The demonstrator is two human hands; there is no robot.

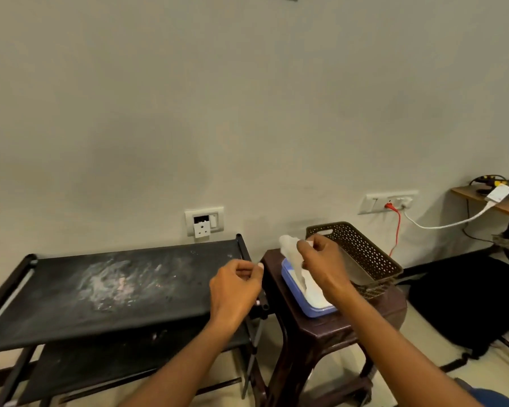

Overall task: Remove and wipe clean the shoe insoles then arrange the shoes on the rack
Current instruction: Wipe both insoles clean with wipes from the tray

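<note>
**Wipe half out of pack, no shoes or insoles in shot**

- Left hand [235, 286]: nearest, hovering over the right end of the black fabric-shelved shoe rack [115, 289]. Fingers curled in, thumb against forefinger. Can't tell if it pinches anything.
- Rack: long axis runs left-right along the wall. The top shelf has a whitish dusty smear mid-span, and a lower shelf shows beneath it.
- Dark brown plastic stool [315, 333]: just right of the rack.
- Flat blue wipe pack [315, 309]: lies on the stool top toward its near edge.
- Right hand [321, 259]: above the pack, fingertips pinching a thin white wipe [290, 249].
- Wipe: long axis near vertical, leaning slightly left. The top end is bunched at the fingers and the bottom end is still in the pack opening.
- Brown perforated plastic basket [365, 254]: behind the pack, on the stool's far side.
- White wall socket [204, 221]: beyond that, on the wall.

Risks, my read:
- Nothing pins the pack down. It is light, so the pull could lift it or drag it off the near edge.
- The next sheet may chain out with this one.
- A thin wet sheet pulled at an angle may tear.
- Shoes set on the smeared shelf would pick up dust.
</note>
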